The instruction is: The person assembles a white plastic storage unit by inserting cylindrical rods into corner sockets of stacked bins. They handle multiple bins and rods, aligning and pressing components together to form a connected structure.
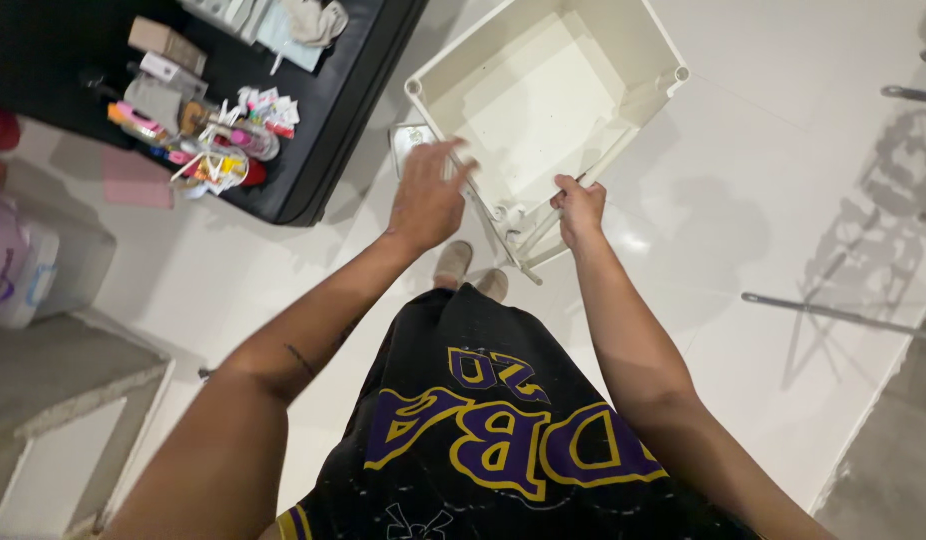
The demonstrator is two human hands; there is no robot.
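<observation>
Mid-carry, standing. White plastic bin (543,100) held tilted over floor, just right of black table (323,150). Right hand (580,208) clenched on near rim; left hand (428,195) fingers spread, on near-left edge. Next move likely needs a firmer left grasp.

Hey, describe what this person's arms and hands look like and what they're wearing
Both arms are bare, with no sleeves showing over the forearms. The left hand and right hand wear no gloves, and no rings or watch can be made out. A small dark mark, probably a tattoo, sits on the left forearm. The person wears a black jersey with purple lettering outlined in yellow.
</observation>
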